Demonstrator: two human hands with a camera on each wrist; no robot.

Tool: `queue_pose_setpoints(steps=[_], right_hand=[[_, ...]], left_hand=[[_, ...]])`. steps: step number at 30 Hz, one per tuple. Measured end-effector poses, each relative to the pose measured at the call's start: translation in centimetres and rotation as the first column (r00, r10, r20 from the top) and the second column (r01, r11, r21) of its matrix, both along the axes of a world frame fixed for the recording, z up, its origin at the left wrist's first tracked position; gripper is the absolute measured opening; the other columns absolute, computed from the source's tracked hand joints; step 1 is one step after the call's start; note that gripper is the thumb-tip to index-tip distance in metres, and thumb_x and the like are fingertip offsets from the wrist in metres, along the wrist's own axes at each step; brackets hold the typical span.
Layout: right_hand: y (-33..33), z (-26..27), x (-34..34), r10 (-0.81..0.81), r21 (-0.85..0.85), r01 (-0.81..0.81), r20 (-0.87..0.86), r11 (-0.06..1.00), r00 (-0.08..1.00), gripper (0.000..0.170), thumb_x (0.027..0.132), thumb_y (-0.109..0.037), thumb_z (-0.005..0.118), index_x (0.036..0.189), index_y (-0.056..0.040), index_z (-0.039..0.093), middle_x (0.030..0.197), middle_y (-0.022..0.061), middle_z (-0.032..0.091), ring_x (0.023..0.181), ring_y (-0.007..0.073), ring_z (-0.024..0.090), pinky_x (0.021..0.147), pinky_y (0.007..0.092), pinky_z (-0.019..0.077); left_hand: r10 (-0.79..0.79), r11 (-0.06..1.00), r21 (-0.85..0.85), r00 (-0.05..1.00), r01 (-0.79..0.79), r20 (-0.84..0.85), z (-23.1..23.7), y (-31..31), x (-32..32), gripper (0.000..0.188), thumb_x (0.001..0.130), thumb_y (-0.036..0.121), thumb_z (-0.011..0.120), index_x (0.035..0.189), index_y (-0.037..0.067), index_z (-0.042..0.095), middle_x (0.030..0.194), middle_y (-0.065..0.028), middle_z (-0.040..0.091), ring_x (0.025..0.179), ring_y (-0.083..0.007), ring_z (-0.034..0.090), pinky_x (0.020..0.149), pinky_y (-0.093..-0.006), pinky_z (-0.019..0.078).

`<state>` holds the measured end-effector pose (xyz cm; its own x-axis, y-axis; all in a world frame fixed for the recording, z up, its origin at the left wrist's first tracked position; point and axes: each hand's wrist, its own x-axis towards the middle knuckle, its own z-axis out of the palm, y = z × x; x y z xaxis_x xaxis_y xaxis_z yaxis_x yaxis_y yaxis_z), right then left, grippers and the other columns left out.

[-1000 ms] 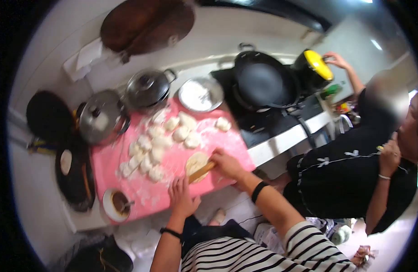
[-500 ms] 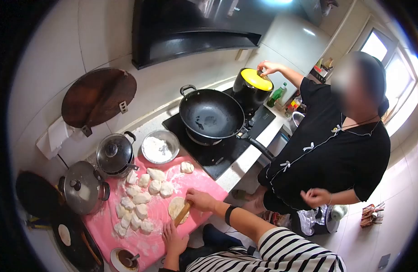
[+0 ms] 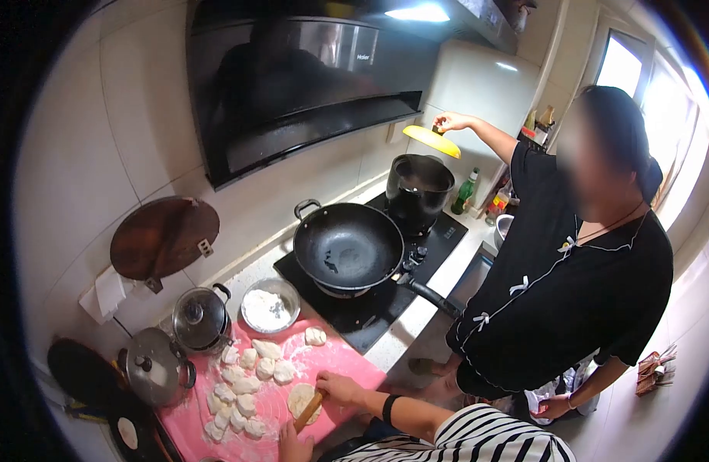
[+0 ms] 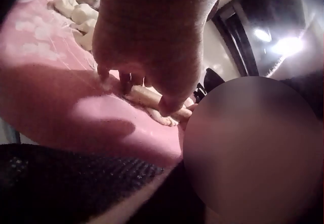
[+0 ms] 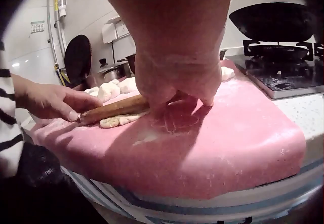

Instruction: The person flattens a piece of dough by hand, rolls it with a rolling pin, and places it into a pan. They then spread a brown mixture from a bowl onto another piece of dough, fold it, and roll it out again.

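A wooden rolling pin (image 3: 308, 410) lies across a flat dough round (image 3: 299, 399) on the pink mat (image 5: 228, 148). My left hand (image 3: 295, 445) grips the pin's near end, with thumb and fingers on either side in the left wrist view. At the far end my right hand (image 3: 337, 387) holds the pin; its fingers bend down to the mat in the right wrist view and hide that end. Under the pin (image 5: 114, 108) the dough edge (image 5: 119, 121) shows. Several floury dough lumps (image 3: 245, 385) sit beyond the round.
A metal bowl of flour (image 3: 270, 306), lidded pots (image 3: 200, 317) and a griddle with a flatbread (image 3: 127, 433) surround the mat. On the stove stand a wok (image 3: 347, 246) and a tall black pot (image 3: 420, 192). At right a person (image 3: 570, 262) holds a yellow lid (image 3: 431, 142) above it.
The other person has lifted the yellow lid off the black pot and lowered their other hand. The head view has tilted upward. Both my hands stay on the rolling pin over the dough.
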<state>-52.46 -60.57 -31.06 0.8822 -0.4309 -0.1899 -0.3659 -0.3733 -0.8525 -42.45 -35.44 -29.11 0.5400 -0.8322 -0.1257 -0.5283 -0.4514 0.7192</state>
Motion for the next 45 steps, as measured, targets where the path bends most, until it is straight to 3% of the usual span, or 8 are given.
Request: queue_pose_setpoints(steps=[4,19,21,24,25,26,32,45], right_hand=[[-0.7,-0.7,0.0,0.060,-0.019,-0.061,-0.034,0.998,0.998,0.027,0.079,-0.009,0.068,0.105,-0.0068,0.061,0.118,0.0122,0.056,0.103,0.0331,0.060,0.086,0.0379,0.0527],[-0.5,-1.1,-0.4,0.171,-0.354,-0.135,0.071,0.925,0.983,0.021,0.084,-0.017,0.064,0.101,-0.0058,0.061,0.116,0.0138,0.057,0.104,0.0328,0.060,0.088,0.0406,0.0509],[0.0,-6.7,0.7,-0.208,0.544,0.213,-0.071,0.811,0.976,0.021,0.092,-0.023,0.049,0.093,-0.0077,0.063,0.091,0.0065,0.059,0.085,0.0192,0.052,0.081,0.0346,0.0457],[-1.3,-0.8,0.1,-0.265,0.831,0.275,-0.160,0.483,0.951,0.019,0.092,-0.025,0.056,0.094,-0.0076,0.064,0.090,0.0062,0.061,0.085,0.0208,0.056,0.080,0.0371,0.0476],[-2.4,-0.2,-0.8,-0.055,0.469,0.040,0.019,0.882,0.998,0.014,0.086,-0.015,0.064,0.096,-0.0054,0.064,0.092,0.0118,0.062,0.088,0.0259,0.059,0.082,0.0381,0.0486],[-3.6,0.4,-1.7,0.086,-0.100,-0.078,0.077,0.992,0.993,0.020,0.080,-0.006,0.072,0.098,-0.0031,0.065,0.095,0.0174,0.064,0.092,0.0309,0.061,0.083,0.0390,0.0495],[-5.4,4.1,-5.0,-0.196,0.180,0.207,-0.076,0.962,0.978,0.027,0.088,-0.015,0.076,0.109,-0.0028,0.065,0.088,0.0007,0.061,0.080,0.0108,0.054,0.073,0.0262,0.0464],[-2.8,4.2,-8.5,-0.375,0.238,0.404,-0.156,0.883,0.914,0.026,0.089,-0.015,0.073,0.108,0.0002,0.066,0.090,0.0000,0.061,0.083,0.0099,0.053,0.076,0.0242,0.0446]], left_hand=[[0.031,0.999,0.041,0.994,-0.027,-0.107,0.5,-0.3,0.3,0.054,0.081,0.011,0.065,0.130,-0.005,0.049,0.122,-0.0284,0.055,0.115,-0.0469,0.051,0.100,-0.0488,0.0423],[0.047,0.999,0.004,0.973,-0.047,-0.227,-4.0,0.6,1.1,0.052,0.080,0.006,0.066,0.129,-0.003,0.051,0.119,-0.0233,0.056,0.113,-0.0390,0.053,0.100,-0.0453,0.0426],[0.103,0.991,0.105,0.971,-0.082,-0.217,0.4,-0.7,0.5,0.069,0.079,0.023,0.072,0.136,-0.004,0.044,0.132,-0.0264,0.053,0.125,-0.0429,0.050,0.107,-0.0467,0.0404],[0.258,0.958,-0.011,0.882,-0.285,-0.394,-2.5,0.4,0.6,0.074,0.086,0.027,0.071,0.145,-0.005,0.038,0.131,-0.0278,0.057,0.122,-0.0399,0.056,0.102,-0.0442,0.0458],[0.294,0.953,0.022,0.905,-0.302,-0.306,-0.7,0.3,0.6,0.074,0.086,0.027,0.071,0.145,-0.004,0.038,0.132,-0.0272,0.057,0.123,-0.0389,0.056,0.102,-0.0440,0.0458],[0.310,0.950,0.043,0.926,-0.308,-0.216,1.3,-0.8,0.8,0.073,0.087,0.027,0.071,0.145,-0.004,0.038,0.132,-0.0267,0.057,0.123,-0.0380,0.056,0.102,-0.0439,0.0457],[0.311,0.947,0.130,0.942,-0.295,-0.128,0.9,-3.1,2.0,0.067,0.086,0.027,0.069,0.142,0.002,0.044,0.128,-0.0245,0.059,0.119,-0.0398,0.057,0.098,-0.0470,0.0475],[0.257,0.882,0.400,0.966,-0.248,0.032,0.4,-10.2,3.5,0.037,0.082,0.024,0.067,0.109,0.000,0.061,0.110,-0.0240,0.066,0.107,-0.0408,0.063,0.092,-0.0503,0.0502]])
